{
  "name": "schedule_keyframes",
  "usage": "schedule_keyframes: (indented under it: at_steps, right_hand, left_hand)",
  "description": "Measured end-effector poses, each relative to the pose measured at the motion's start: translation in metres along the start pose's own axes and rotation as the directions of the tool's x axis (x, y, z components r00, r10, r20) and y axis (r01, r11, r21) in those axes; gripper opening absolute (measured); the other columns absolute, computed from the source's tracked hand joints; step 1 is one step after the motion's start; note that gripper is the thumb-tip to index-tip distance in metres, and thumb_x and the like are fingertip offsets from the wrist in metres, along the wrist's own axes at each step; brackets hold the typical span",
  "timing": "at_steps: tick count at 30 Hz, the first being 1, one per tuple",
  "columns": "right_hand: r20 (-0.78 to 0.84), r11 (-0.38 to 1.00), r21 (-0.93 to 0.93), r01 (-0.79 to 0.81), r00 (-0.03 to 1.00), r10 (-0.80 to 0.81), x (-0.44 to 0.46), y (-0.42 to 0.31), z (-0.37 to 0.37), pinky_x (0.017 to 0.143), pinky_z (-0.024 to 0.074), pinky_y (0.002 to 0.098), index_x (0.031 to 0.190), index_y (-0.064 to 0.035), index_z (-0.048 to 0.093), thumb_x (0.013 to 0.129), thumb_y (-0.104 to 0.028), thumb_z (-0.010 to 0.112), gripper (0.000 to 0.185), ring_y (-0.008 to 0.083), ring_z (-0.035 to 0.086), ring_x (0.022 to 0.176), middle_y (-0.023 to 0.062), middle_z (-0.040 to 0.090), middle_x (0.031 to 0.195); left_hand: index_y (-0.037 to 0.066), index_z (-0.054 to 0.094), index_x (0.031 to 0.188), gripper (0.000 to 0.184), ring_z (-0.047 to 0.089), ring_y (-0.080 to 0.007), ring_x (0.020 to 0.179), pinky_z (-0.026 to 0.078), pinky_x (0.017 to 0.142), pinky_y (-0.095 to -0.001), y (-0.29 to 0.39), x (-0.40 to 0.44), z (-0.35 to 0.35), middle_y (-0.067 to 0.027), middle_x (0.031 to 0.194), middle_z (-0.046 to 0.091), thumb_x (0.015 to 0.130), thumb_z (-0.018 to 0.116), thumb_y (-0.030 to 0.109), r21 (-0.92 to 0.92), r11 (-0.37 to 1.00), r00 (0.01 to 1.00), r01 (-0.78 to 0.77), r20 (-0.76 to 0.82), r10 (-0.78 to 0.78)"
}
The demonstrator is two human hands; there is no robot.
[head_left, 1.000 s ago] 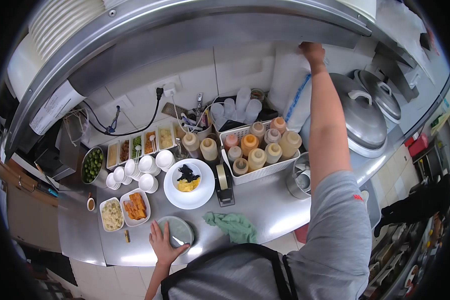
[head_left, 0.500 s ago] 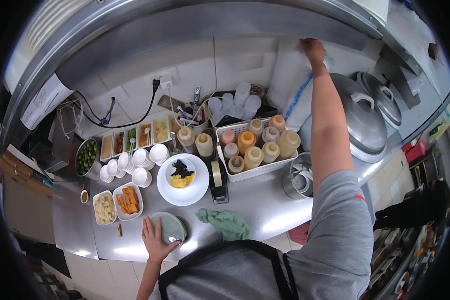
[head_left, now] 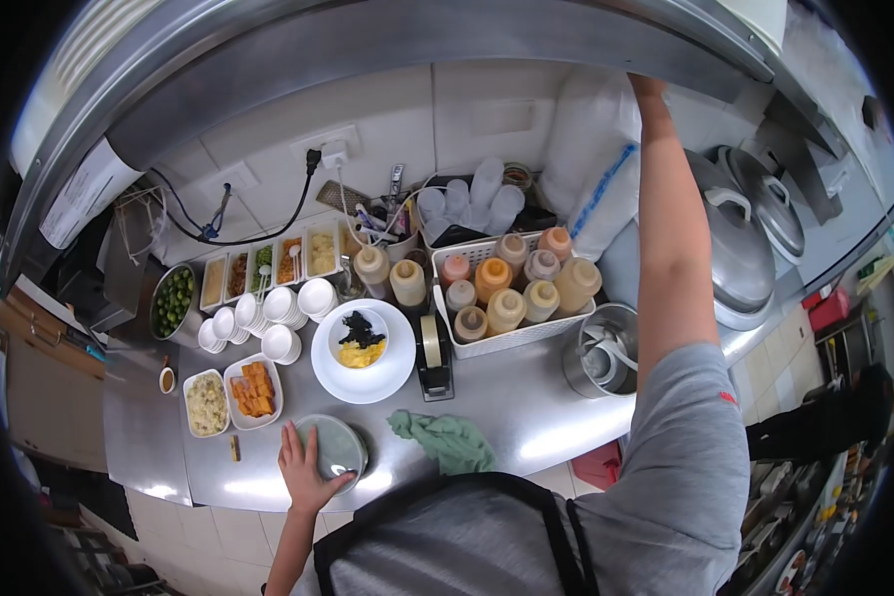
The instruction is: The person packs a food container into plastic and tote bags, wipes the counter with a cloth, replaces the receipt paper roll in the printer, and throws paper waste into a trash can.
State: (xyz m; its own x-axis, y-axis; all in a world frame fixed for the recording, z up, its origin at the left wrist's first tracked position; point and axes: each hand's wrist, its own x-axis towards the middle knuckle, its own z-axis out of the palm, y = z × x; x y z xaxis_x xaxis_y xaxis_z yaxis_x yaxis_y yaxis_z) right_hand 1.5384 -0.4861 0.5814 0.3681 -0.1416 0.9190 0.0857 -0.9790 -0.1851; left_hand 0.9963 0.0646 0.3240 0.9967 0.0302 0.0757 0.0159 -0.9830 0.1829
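Observation:
My left hand (head_left: 308, 471) has its fingers spread on the left side of a round grey-green dish (head_left: 336, 447) near the counter's front edge. My right arm is stretched far up to the back right, and my right hand (head_left: 648, 87) is mostly hidden behind the edge of the metal shelf (head_left: 407, 38); its fingers do not show. Beside that wrist are clear plastic bags (head_left: 606, 189) with a blue stripe. A white bowl of black and yellow food (head_left: 361, 343) sits on a white plate (head_left: 368, 388) beyond my left hand.
A tape dispenser (head_left: 434, 372), a green cloth (head_left: 447, 442) and a white basket (head_left: 517, 343) of squeeze bottles stand mid-counter. To the left are dishes of orange food (head_left: 253, 389) and pale salad (head_left: 207, 404). Right: a metal pot (head_left: 571, 372) and large lidded pots (head_left: 730, 238).
My right hand has gone further up and right, behind the shelf edge. My left hand stays at the dish. The view has shifted slightly.

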Motion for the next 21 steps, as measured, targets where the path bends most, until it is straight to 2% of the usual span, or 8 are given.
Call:
schedule_keyframes:
  at_steps: [3,5,9,14,15,17,20,21]
  right_hand:
    - [-0.162,0.99,-0.028,0.142,0.976,-0.144,-0.006,-0.007,-0.004,0.074,0.0459,0.0396,0.097,-0.0111,0.061,0.077,-0.035,0.055,0.032,0.0308,0.056,0.095,0.0111,0.061,0.098]
    - [0.104,0.986,0.035,-0.162,0.982,0.157,-0.032,-0.029,-0.045,0.074,0.0456,0.0393,0.095,-0.0087,0.061,0.074,-0.028,0.058,0.029,0.0318,0.056,0.093,0.0138,0.061,0.095]
    - [0.201,0.978,-0.045,-0.202,0.958,0.207,-0.025,-0.035,-0.064,0.073,0.045,0.0393,0.091,-0.0064,0.06,0.073,-0.022,0.057,0.024,0.0335,0.056,0.088,0.0159,0.06,0.092]
    - [-0.273,0.997,-0.061,0.046,0.96,-0.061,-0.02,-0.04,-0.039,0.068,0.0464,0.0387,0.087,-0.0055,0.06,0.073,-0.012,0.053,0.017,0.0333,0.057,0.083,0.0147,0.061,0.089]
    - [-0.273,0.997,-0.06,0.045,0.96,-0.059,-0.021,-0.046,-0.046,0.068,0.0464,0.0387,0.087,-0.0055,0.06,0.073,-0.012,0.053,0.017,0.0333,0.057,0.083,0.0147,0.061,0.089]
    - [-0.032,0.999,0.005,-0.043,0.999,0.043,-0.02,-0.052,-0.061,0.067,0.0465,0.039,0.085,-0.0042,0.06,0.072,-0.006,0.052,0.016,0.0338,0.057,0.081,0.0147,0.061,0.088]
    - [-0.232,0.977,-0.01,0.214,0.95,-0.211,-0.013,-0.045,-0.056,0.066,0.0464,0.0402,0.086,-0.0034,0.059,0.073,-0.008,0.051,0.016,0.0344,0.057,0.079,0.0159,0.06,0.086]
    - [-0.229,0.977,-0.013,0.213,0.95,-0.21,-0.018,-0.045,-0.057,0.066,0.0464,0.0402,0.086,-0.0034,0.059,0.073,-0.008,0.051,0.016,0.0344,0.057,0.079,0.0159,0.06,0.086]
  left_hand:
    - [0.007,0.036,0.129,0.1,0.018,-0.0404,0.126,0.023,0.095,-0.0476,0.001,0.002,0.002,-0.0249,0.137,0.018,0.051,0.067,0.062,-0.012,1.0,1.0,-0.001,-0.016,0.001]
    - [0.007,0.036,0.129,0.1,0.018,-0.0404,0.126,0.023,0.095,-0.0475,-0.002,-0.003,0.001,-0.0248,0.137,0.018,0.051,0.067,0.061,-0.016,1.0,1.0,-0.006,-0.024,0.006]
    - [0.007,0.036,0.129,0.099,0.019,-0.0405,0.126,0.023,0.095,-0.0473,-0.001,-0.002,0.002,-0.0248,0.137,0.018,0.051,0.068,0.06,-0.019,1.0,1.0,-0.007,-0.029,0.006]
    - [0.007,0.036,0.128,0.098,0.019,-0.0401,0.126,0.023,0.095,-0.0471,-0.003,-0.005,0.005,-0.0247,0.138,0.018,0.052,0.068,0.06,-0.029,1.0,0.999,-0.005,-0.033,0.004]
    - [0.007,0.036,0.128,0.098,0.019,-0.0399,0.126,0.024,0.095,-0.047,-0.002,-0.004,0.003,-0.0247,0.138,0.018,0.052,0.068,0.06,-0.024,1.0,0.999,-0.003,-0.036,0.002]
    - [0.007,0.036,0.128,0.098,0.019,-0.0397,0.126,0.024,0.095,-0.0468,-0.002,-0.003,0.001,-0.0247,0.138,0.018,0.052,0.068,0.06,-0.019,1.0,0.999,-0.004,-0.043,0.003]
    - [0.007,0.037,0.128,0.098,0.02,-0.0399,0.126,0.024,0.095,-0.0468,0.0,-0.005,0.001,-0.0246,0.137,0.019,0.052,0.068,0.059,-0.032,0.999,1.0,0.001,-0.029,-0.002]
    - [0.007,0.037,0.128,0.098,0.02,-0.0398,0.126,0.024,0.095,-0.0469,-0.001,-0.005,0.002,-0.0245,0.138,0.018,0.052,0.069,0.059,-0.037,0.999,0.999,-0.005,-0.041,0.004]
